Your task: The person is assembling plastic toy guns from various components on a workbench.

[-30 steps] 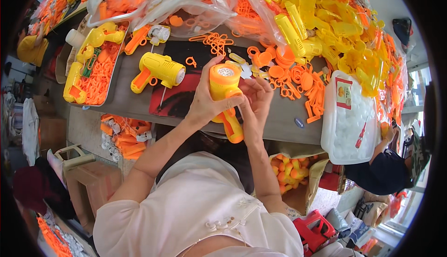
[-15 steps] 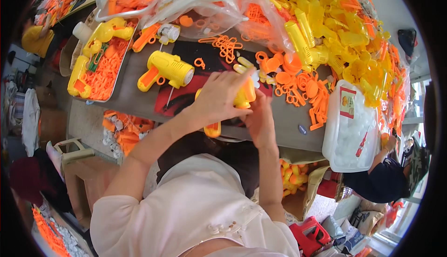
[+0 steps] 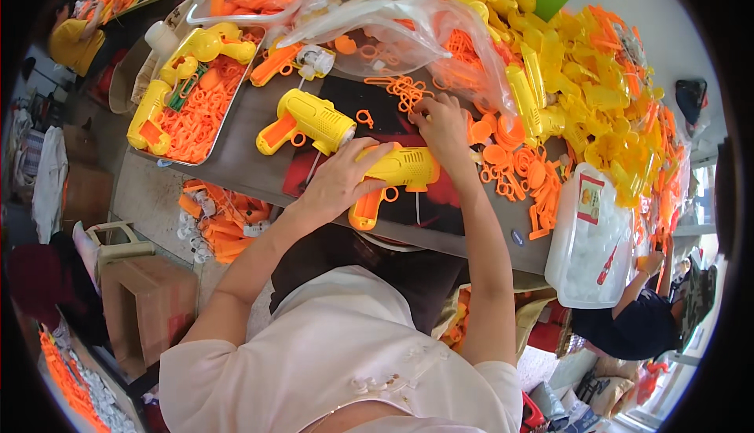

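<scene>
A yellow toy gun (image 3: 400, 168) with an orange grip panel and an orange ring trigger lies on its side at the table's near edge. My left hand (image 3: 343, 180) is wrapped round its rear end, fingers over the top. Beyond the gun, my right hand (image 3: 441, 128) has its fingers bent together beside a small pile of orange looped pieces (image 3: 402, 91); whatever is between the fingertips is hidden. A second yellow toy gun (image 3: 316, 121) rests to the left of my left hand. One loose orange ring piece (image 3: 364, 117) lies between that gun and my right hand.
A metal tray (image 3: 210, 144) of orange parts and yellow shells stands at left. Orange caps and triggers (image 3: 503, 154) lie right of my right hand. A clear plastic bag (image 3: 369, 17), a heap of yellow shells (image 3: 597, 87) and a white tub (image 3: 577, 268) surround the workspace. Another person (image 3: 628, 315) is at far right.
My right hand has left the toy gun and moved away to the orange looped pieces. The gun has been lowered onto its side near the table edge, my left hand still on it.
</scene>
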A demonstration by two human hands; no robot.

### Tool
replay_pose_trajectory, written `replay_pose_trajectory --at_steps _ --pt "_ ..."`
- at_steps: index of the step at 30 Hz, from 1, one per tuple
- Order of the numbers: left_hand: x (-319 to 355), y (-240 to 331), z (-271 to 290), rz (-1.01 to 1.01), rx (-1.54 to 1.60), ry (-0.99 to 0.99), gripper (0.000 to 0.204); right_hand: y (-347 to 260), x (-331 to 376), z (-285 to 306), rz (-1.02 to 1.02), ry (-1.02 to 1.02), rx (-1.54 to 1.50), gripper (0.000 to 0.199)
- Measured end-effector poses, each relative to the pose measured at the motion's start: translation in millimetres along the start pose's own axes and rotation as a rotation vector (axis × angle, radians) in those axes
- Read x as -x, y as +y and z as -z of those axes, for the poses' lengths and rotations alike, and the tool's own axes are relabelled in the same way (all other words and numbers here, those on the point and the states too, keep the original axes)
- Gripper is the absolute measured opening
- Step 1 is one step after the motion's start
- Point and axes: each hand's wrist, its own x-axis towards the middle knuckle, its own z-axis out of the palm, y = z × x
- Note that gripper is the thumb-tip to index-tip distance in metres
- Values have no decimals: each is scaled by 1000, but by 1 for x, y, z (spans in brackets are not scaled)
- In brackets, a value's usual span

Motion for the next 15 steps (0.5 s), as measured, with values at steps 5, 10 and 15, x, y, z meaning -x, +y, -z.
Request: replay_pose_trajectory --at_steps 5,10,15 --pt "-10 -29 6 -14 -22 19 58 16 -21 -6 -8 -185 -87 11" --pt "-33 -27 10 -104 101 258 47 -6 -20 25 234 -54 -232 9" --pt "-78 -31 -1 201 328 238 16 -16 -9 37 371 -27 -122 14"
